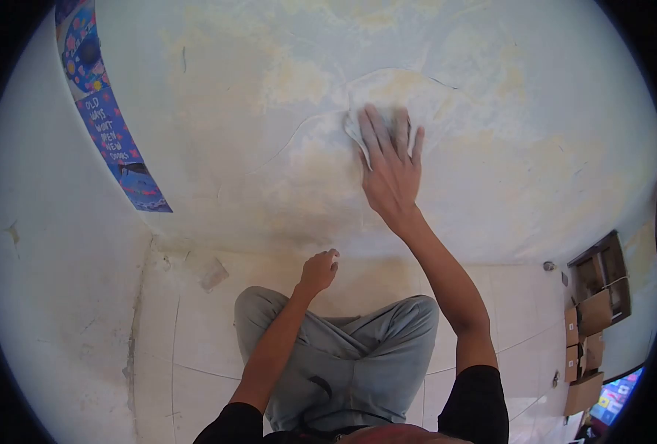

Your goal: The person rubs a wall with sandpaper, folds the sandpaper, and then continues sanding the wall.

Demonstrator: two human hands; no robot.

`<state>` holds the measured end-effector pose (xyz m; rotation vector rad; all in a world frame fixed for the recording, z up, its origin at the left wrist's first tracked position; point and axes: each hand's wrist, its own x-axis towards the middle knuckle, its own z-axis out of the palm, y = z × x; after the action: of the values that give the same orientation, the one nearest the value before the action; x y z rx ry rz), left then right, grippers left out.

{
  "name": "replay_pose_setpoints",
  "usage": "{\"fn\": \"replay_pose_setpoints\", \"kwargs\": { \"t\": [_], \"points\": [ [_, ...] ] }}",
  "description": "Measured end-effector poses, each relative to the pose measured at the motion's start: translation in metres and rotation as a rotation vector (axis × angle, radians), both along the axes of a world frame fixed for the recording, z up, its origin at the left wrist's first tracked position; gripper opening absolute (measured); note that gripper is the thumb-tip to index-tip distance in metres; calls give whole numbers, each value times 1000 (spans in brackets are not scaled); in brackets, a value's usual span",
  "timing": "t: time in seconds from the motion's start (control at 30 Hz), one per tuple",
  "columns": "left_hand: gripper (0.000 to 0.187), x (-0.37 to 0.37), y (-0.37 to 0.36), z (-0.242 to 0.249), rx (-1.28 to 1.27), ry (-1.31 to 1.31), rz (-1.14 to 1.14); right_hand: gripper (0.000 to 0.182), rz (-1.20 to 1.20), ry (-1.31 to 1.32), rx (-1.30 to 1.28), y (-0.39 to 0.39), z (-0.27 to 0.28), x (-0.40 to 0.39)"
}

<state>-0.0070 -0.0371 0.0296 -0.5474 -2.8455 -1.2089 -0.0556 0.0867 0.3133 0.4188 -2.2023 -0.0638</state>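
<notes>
A person seated cross-legged on a tiled floor (195, 325) presses the right hand (392, 164) flat against a stained, pale wall (269, 111), fingers spread and laid over a small white cloth (356, 127) held to the plaster. The cloth sits high on the wall, toward its middle, inside a curved outline of cracked or peeling paint; only a crumpled edge shows to the left of the fingers, the rest being hidden under the palm. Yellowish blotches mark the plaster around it.

The left hand (319, 271) is curled into a loose fist just above the knees, near the foot of the wall; whether it holds anything cannot be made out.

A blue printed poster (114, 137) hangs near the wall's left corner, its lettering too small to read fully. A small clear object (213, 274), possibly a plastic cup, lies on the floor by the wall's base. At the floor's right edge, cardboard boxes (584, 348) and a dark wooden frame (602, 270) are bent by the lens, and a bright screen (618, 396) is cut off at the rim.
</notes>
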Motion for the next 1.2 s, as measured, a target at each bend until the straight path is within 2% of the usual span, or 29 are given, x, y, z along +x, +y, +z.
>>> {"fn": "replay_pose_setpoints", "kwargs": {
  "t": [0.07, 0.17, 0.33, 0.5, 0.57, 0.7, 0.77, 0.83, 1.0, 1.07, 1.2],
  "points": [
    [26, 3, -2, -4, 0, -36, -3, 56, 51, 84, -4, -11, 12, -3],
    [26, 6, -7, -4, 18, -12, 18, 58, 6, 54, 53, 2, 7, 2],
    [24, 6, -5, -8, 38, 84, 70, 61, -31, -23, 93, 30, -41, 14],
    [25, 4, -1, -7, 0, 21, 19, 58, 5, -15, 2, 1, -8, 0],
    [26, 3, -2, -5, -6, -24, -6, 59, 57, 71, 25, -13, 13, -2],
    [25, 6, -5, -5, -16, -11, 15, 61, 41, 100, 69, 5, 4, 5],
    [25, 7, -9, -5, -29, 4, 34, 64, 32, -21, 72, 24, -22, 14],
    [25, 6, -7, -7, 6, -1, 31, 65, 14, -33, 71, 40, -45, 20],
    [25, 3, -2, -16, -27, 51, 31, 65, -23, -35, 60, 15, -22, 9],
    [25, 2, 0, -16, -52, 22, 16, 65, 76, 79, 12, -4, -1, 0],
    [24, 3, -7, -18, -58, 43, 35, 65, 127, 90, 15, 15, -13, -1]
  ]
}}
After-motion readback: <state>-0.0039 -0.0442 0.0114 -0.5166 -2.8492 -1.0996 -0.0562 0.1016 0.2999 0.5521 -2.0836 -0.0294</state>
